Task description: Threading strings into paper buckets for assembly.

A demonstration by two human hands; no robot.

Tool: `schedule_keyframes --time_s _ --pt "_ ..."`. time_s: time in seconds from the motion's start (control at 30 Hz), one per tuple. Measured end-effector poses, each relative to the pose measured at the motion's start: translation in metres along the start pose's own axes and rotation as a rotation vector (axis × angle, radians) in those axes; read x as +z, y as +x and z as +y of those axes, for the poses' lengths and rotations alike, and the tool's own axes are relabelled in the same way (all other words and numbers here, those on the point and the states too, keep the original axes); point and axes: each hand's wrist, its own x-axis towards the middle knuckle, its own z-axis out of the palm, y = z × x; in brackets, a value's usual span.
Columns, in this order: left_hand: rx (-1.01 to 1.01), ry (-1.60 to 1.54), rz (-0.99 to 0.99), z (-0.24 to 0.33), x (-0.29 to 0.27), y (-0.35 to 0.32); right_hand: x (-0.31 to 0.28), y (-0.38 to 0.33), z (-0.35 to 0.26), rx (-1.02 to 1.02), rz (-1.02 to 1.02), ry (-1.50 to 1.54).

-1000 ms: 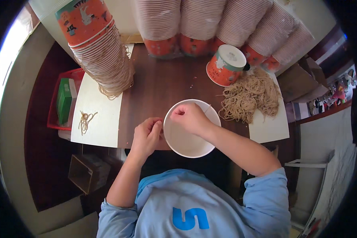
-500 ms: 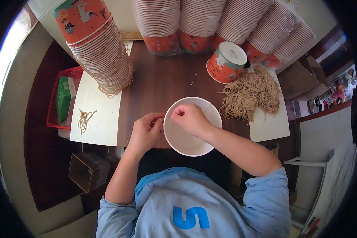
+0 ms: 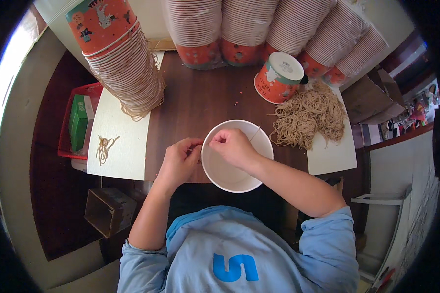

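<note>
A white-lined paper bucket [image 3: 237,183] stands mouth up at the table's front edge. My right hand [image 3: 234,146] reaches inside it, thumb and fingertips pinched near the left wall. From the bucket's right wall a thin tan cord [image 3: 255,133] runs down toward this hand, which partly hides it. Outside the same left wall, my left hand [image 3: 181,158] has its fingers curled and closed, fingertips touching or nearly touching the bucket. What lies between those fingertips is too small to make out. A heap of tan cords [image 3: 310,117] lies to the right.
An upturned orange bucket [image 3: 279,80] stands behind the cord heap. Wrapped bucket stacks [image 3: 247,29] line the back. At left leans a tall bucket stack [image 3: 124,63] with cords hanging from it. A few loose cords [image 3: 104,148] and a red crate [image 3: 66,124] are farther left.
</note>
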Motion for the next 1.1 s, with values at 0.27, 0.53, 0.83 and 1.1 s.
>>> schedule_keyframes --time_s 0.27,0.53,0.83,1.1 --pt "0.225 0.199 -0.072 0.002 -0.008 0.007 0.001 0.0 -0.003 -0.013 -0.014 -0.047" --pt "0.028 0.138 -0.112 0.004 -0.008 0.002 -0.015 -0.002 -0.019 -0.047 -0.159 -0.182" --pt "-0.441 -1.183 -0.255 -0.029 -0.006 -0.025 -0.031 -0.066 -0.046 -0.443 -0.043 -1.037" --pt "-0.176 -1.551 -0.249 -0.039 0.032 -0.045 0.002 -0.06 -0.016 -0.622 0.361 -0.872"
